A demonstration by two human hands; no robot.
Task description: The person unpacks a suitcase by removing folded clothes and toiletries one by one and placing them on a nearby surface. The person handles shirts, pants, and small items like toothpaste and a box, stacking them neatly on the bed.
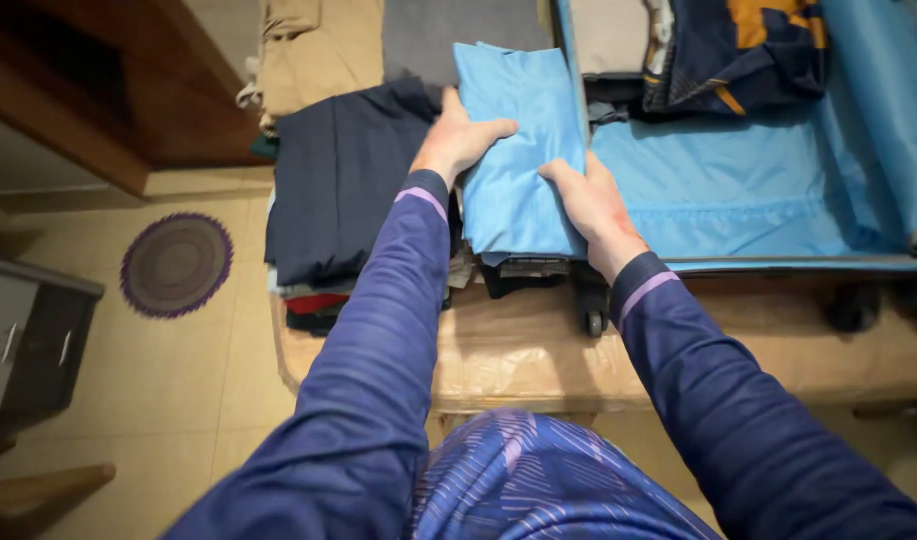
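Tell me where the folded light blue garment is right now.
In the head view, the folded light blue garment sits top centre, held between the left hand and right hand, atop a clothes pile beside the open suitcase.

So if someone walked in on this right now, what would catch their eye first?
Probably the folded light-blue garment at centre, pressed between the left hand and right hand atop stacked folded clothes. Right of it lies an open suitcase with bright blue lining. At lower left, a round purple-rimmed mat stands out on the pale floor.
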